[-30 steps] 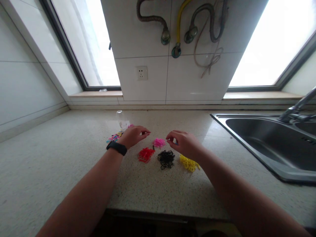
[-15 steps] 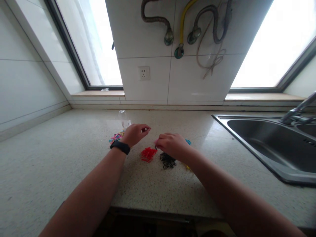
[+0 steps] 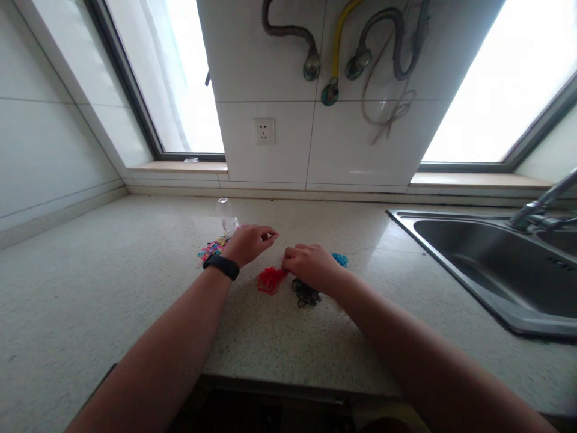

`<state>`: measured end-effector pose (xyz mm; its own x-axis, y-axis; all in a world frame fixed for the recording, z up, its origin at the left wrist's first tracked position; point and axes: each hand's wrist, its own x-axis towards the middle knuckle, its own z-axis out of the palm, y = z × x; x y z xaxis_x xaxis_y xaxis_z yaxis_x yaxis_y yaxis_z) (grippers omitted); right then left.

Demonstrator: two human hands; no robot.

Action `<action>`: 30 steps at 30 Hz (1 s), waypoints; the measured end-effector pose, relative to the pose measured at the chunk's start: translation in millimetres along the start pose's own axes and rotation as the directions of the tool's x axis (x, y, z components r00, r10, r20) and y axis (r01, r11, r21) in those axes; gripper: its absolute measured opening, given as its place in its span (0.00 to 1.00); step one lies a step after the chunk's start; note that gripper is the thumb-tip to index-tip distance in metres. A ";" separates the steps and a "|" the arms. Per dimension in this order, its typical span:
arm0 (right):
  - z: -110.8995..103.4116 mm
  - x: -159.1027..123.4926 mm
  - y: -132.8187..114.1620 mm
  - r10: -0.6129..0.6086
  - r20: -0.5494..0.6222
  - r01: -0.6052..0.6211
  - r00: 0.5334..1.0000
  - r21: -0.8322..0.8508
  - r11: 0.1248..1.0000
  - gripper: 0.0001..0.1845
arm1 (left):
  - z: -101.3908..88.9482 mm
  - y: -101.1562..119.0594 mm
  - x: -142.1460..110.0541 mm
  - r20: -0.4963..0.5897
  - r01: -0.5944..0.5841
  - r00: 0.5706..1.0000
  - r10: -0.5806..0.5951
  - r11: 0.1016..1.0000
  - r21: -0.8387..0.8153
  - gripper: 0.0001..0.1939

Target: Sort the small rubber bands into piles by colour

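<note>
Small piles of tiny rubber bands lie on the speckled countertop (image 3: 112,300). My right hand (image 3: 309,266) rests curled, fingers down, between the red pile (image 3: 269,279) and the black pile (image 3: 305,293), covering the spot where a pink pile lay. A blue pile (image 3: 340,259) shows just behind it. My left hand (image 3: 250,242), with a black wristband, hovers with thumb and fingertips pinched together; what they hold is too small to make out. A mixed-colour heap (image 3: 210,248) lies to its left beside a small clear bag (image 3: 226,215).
A steel sink (image 3: 496,264) with a faucet (image 3: 538,204) occupies the right side. Tiled wall with a socket (image 3: 264,131) and hanging hoses (image 3: 333,54) stands behind, flanked by two bright windows. The counter's front edge runs near my arms.
My right hand moved left and down onto the pink pile, hiding it, and the blue pile came into view. The left hand stayed pinched in place.
</note>
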<state>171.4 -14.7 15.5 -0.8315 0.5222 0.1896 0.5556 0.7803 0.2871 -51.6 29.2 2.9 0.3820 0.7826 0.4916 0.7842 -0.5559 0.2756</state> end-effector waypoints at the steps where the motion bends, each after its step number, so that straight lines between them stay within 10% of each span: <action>1: 0.4 0.1 0.4 0.003 -0.002 -0.003 1.000 0.008 1.000 0.08 | 0.1 0.1 0.0 0.001 -0.001 1.000 0.001 1.000 0.000 0.13; 8: 1.3 -0.3 6.6 0.118 -0.113 -0.064 0.987 0.394 0.917 0.08 | 2.0 -2.9 0.0 -0.012 -0.002 1.000 0.002 1.000 -0.009 0.14; 13: 6.1 -1.2 11.2 0.341 -0.135 -0.075 0.930 0.840 0.538 0.07 | 1.9 -3.4 -1.0 -0.008 -0.008 1.000 0.008 1.000 -0.015 0.14; 20: -4.3 -14.9 19.9 0.540 -0.043 -0.017 0.841 0.994 0.106 0.10 | 0.0 0.2 -2.4 0.000 0.002 1.000 -0.002 1.000 -0.016 0.14; 30: -25.0 -43.6 28.3 0.636 -0.062 0.067 0.769 0.998 0.017 0.08 | -3.5 3.6 -5.8 -0.015 -0.016 1.000 0.016 1.000 -0.005 0.13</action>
<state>223.4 -24.0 38.9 -0.2860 0.8765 0.3871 -0.0442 0.3915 -0.9191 -52.7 21.7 4.0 0.3869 0.7693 0.5084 0.7754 -0.5698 0.2721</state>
